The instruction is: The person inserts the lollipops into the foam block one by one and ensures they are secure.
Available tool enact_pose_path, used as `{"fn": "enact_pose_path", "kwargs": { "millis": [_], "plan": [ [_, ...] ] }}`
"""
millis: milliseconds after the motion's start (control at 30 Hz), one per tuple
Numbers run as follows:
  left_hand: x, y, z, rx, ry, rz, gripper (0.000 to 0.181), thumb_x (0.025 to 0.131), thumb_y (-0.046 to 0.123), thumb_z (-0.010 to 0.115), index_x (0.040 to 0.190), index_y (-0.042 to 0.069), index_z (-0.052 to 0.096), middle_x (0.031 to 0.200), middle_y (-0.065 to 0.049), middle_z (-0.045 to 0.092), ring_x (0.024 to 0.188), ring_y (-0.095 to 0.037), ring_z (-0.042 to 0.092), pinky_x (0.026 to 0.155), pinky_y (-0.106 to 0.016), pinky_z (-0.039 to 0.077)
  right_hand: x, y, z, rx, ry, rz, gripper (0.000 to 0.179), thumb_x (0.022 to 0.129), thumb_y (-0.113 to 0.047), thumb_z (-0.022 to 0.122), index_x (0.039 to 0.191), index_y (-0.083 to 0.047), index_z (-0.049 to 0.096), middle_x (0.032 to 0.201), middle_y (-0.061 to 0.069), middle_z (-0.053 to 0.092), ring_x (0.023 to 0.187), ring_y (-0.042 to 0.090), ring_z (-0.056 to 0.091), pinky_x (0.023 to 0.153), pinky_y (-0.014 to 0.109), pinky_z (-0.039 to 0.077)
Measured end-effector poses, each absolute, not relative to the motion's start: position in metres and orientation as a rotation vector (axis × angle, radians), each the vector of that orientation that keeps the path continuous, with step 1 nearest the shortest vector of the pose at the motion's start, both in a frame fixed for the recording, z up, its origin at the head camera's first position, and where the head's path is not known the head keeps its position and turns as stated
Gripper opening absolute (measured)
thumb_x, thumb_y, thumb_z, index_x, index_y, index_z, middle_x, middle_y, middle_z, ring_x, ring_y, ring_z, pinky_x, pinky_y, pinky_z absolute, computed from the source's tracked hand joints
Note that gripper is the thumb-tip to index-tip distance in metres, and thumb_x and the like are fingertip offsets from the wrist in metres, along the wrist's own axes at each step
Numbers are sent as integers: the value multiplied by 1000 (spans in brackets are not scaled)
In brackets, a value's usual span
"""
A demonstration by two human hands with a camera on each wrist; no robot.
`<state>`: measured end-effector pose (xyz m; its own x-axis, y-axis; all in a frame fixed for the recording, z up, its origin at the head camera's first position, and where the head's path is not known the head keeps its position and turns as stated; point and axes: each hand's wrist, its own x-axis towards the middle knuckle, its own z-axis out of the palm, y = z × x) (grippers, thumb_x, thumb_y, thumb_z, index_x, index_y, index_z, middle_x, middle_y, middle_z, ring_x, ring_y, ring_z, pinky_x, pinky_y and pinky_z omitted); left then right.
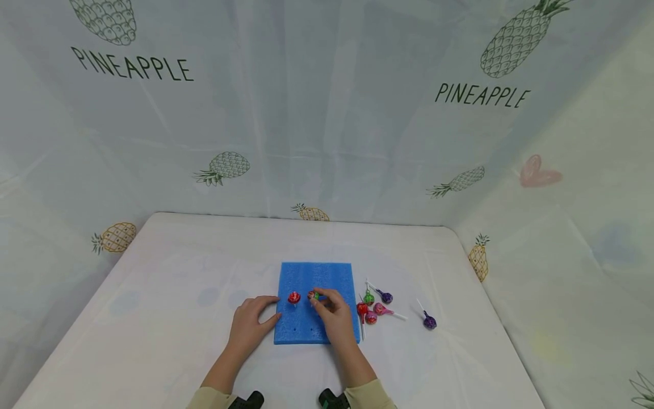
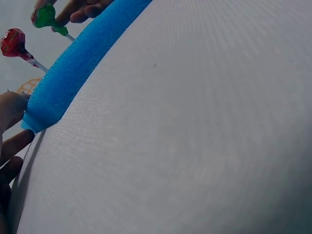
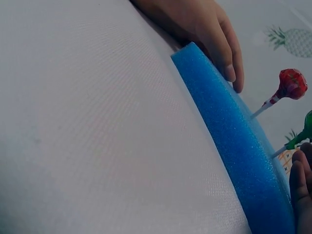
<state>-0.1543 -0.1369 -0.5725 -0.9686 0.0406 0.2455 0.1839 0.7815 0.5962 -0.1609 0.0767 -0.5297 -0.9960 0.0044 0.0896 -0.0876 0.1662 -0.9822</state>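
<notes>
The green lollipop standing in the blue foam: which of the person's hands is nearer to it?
The right. The right hand is right at the green lollipop, pinching its head, while the left hand is farther off, at the left edge of the blue foam.

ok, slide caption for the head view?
Left grip touching the blue foam block, right grip on a red-and-green lollipop beside a standing red lollipop.

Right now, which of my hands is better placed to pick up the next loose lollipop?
Probably your right hand: though pinching the green lollipop, it's nearer the loose lollipops right of the blue foam block. Your left hand touches the block's left edge.
</notes>
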Motion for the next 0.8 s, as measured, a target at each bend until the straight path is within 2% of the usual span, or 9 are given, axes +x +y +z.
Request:
{"fn": "enact_pose_path", "kwargs": {
  "millis": [167, 300, 433, 567, 633, 800],
  "plan": [
    [-153, -137, -572, -197, -2729, -956, 38, 83, 29, 77, 118, 17, 69, 119, -4, 66, 111, -29, 56, 94, -53, 41, -167, 77, -545, 25, -2370, 1934, 22, 91, -18, 70, 113, -15, 72, 108, -1, 64, 89, 15, 57, 69, 19, 50],
    [-153, -136, -570, -201, -2722, -966, 38, 83, 28, 78, 118, 16, 69, 119, -5, 67, 111, -30, 56, 94, -54, 42, -166, 78, -548, 53, -2356, 1932, 21, 92, -22, 70, 112, -18, 72, 107, -4, 64, 89, 16, 58, 71, 21, 51],
    [-153, -135, -569, -202, -2735, -971, 38, 83, 29, 77, 118, 16, 69, 119, -4, 66, 111, -29, 56, 94, -53, 42, -165, 82, -549, 112, -2310, 1980, 25, 92, -20, 69, 116, -13, 71, 111, 1, 64, 91, 16, 57, 73, 20, 51],
    [-153, -135, -570, -225, -2713, -959, 36, 83, 27, 77, 117, 16, 69, 118, -5, 67, 109, -29, 56, 91, -53, 43, -162, 89, -543, 142, -2205, 2121, 33, 93, -9, 67, 124, -1, 64, 120, 15, 61, 93, 17, 57, 76, 19, 50],
    [-152, -136, -570, -233, -2701, -964, 36, 83, 26, 78, 116, 15, 70, 117, -5, 67, 108, -29, 57, 90, -53, 43, -158, 92, -533, 127, -2157, 2190, 35, 93, -5, 65, 126, 4, 61, 123, 22, 59, 95, 18, 58, 78, 19, 50],
    [-152, -136, -570, -219, -2710, -969, 37, 83, 28, 77, 117, 16, 69, 119, -4, 67, 110, -28, 56, 92, -52, 42, -149, 101, -509, -12, -2118, 2266, 34, 91, 0, 65, 123, 9, 60, 126, 26, 58, 98, 17, 59, 81, 20, 51]
  ]
}}
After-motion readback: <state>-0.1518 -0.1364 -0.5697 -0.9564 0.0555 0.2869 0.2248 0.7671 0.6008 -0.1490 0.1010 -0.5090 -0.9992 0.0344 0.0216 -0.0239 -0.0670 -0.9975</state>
